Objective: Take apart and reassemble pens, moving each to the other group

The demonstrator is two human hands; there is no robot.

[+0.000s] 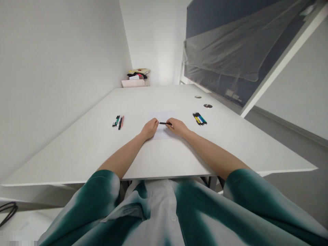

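Note:
Between my two hands a black pen [163, 123] lies roughly level over a white sheet of paper [161, 135]. My left hand [150, 128] is closed at the pen's left end, its fingertips pinching it. At the other end, my right hand [177, 127] has thumb and fingers closed on the pen. Both hands rest low over the paper, and part of the pen's right end is hidden by my fingers.
On the white table [92, 153], several pens [117, 121] lie to the left and several coloured markers [200, 118] to the right. Two round metal inserts [207, 106] sit near the right edge. A box [133, 83] with cloth-like items stands beyond the far end. A wall borders the left side.

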